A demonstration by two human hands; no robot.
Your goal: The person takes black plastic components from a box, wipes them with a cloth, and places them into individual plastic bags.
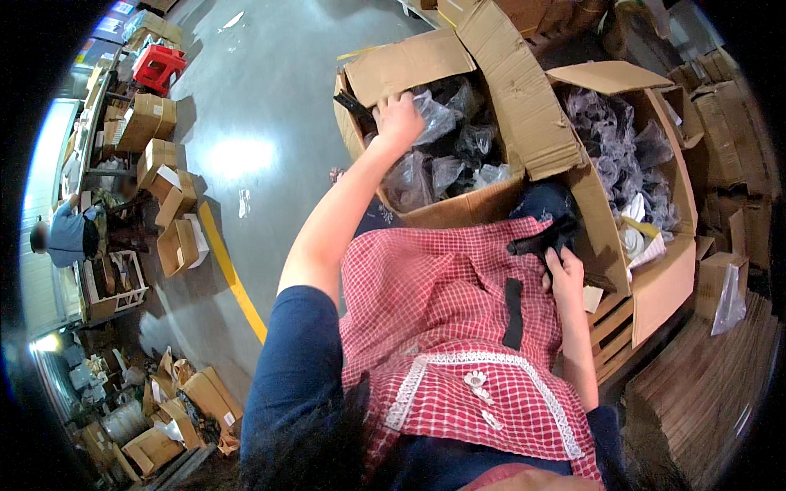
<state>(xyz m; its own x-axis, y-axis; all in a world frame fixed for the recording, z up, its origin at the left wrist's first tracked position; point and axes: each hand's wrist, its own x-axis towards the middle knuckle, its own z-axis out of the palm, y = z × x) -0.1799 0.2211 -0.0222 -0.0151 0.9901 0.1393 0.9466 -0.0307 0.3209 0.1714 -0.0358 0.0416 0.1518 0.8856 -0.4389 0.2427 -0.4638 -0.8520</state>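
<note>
My left hand [399,121] is over the far left side of an open cardboard box [458,204], its fingers curled. A black elongated part [352,103] sticks out from the left of these fingers; the grip itself is partly hidden. Clear plastic bags [435,119] with dark contents fill the box, one of them against my left hand. Above my lap, my right hand [565,272] is closed around a black handle-like part [540,240]. A black strip [512,314] lies on my red checked apron [426,278], just left of my right forearm.
A second open carton [688,221] with bagged items and a white roll [632,240] stands at right, beside a wooden pallet [614,331]. Flattened cardboard [704,385] is stacked at lower right. Across the yellow floor line [233,274], a person [70,233] is among boxes and a red stool [158,67].
</note>
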